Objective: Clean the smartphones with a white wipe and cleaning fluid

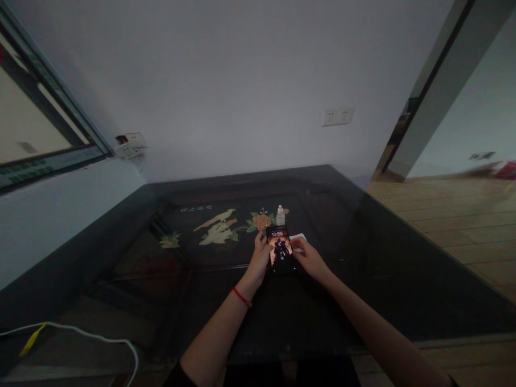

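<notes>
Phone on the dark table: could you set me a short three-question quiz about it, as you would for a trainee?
1. True or false: the screen of the phone is dark.
2. Which wrist wears the red band: A left, B right?
3. Fill in: just beyond the phone stands a small white ____.
Key: 1 false, the screen is lit; 2 A; 3 bottle.

Just beyond phone (281, 250), small bottle (280, 215); sides clear.
</notes>
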Motion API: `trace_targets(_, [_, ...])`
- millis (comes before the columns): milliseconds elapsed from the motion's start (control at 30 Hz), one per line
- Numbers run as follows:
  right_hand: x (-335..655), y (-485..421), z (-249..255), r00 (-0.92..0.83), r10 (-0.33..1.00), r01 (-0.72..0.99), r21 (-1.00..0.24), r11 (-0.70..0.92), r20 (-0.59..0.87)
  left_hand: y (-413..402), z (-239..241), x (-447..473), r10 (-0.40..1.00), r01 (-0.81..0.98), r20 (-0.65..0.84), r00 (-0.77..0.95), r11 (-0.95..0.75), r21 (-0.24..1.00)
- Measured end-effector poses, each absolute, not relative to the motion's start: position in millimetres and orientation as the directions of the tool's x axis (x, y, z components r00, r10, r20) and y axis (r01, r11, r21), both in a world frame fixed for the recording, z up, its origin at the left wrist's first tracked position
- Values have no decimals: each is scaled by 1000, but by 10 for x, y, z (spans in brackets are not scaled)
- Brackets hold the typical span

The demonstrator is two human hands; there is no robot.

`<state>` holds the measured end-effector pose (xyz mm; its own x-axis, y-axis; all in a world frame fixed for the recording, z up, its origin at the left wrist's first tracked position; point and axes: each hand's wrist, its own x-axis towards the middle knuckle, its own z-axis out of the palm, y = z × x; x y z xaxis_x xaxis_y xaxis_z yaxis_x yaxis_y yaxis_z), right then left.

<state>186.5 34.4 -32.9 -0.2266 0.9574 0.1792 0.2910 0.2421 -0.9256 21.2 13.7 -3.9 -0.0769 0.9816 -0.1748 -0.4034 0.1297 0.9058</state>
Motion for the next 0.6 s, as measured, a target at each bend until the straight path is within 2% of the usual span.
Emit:
trace_targets(100, [1906, 340, -292, -217, 959, 328, -911, 250, 185, 174, -5, 126, 984, -293, -160, -79, 131, 947])
trace_targets(167, [1939, 343, -268, -175, 967, 342, -910, 234, 183, 204, 17, 39, 981, -131, -151, -122, 134, 982])
trace_targets(233, [1956, 350, -255, -134, 978, 313, -929, 196, 161, 231, 31, -40, 977, 47, -136, -162, 145, 988])
trace_targets(300, [1950, 357, -258, -138, 984, 241, -960, 144, 113, 246, 37, -85, 972, 91, -182, -151, 197, 976])
trace_targets(400, [1912, 361, -282, -179, 983, 152, -986, 66, 38, 226, 52, -90, 958, 3, -273, -89, 274, 962])
trace_targets(600, [1873, 318, -249, -189, 980, -1, -998, -59, -58, 161, 136, -83, 938, -366, -347, 0, 322, 873])
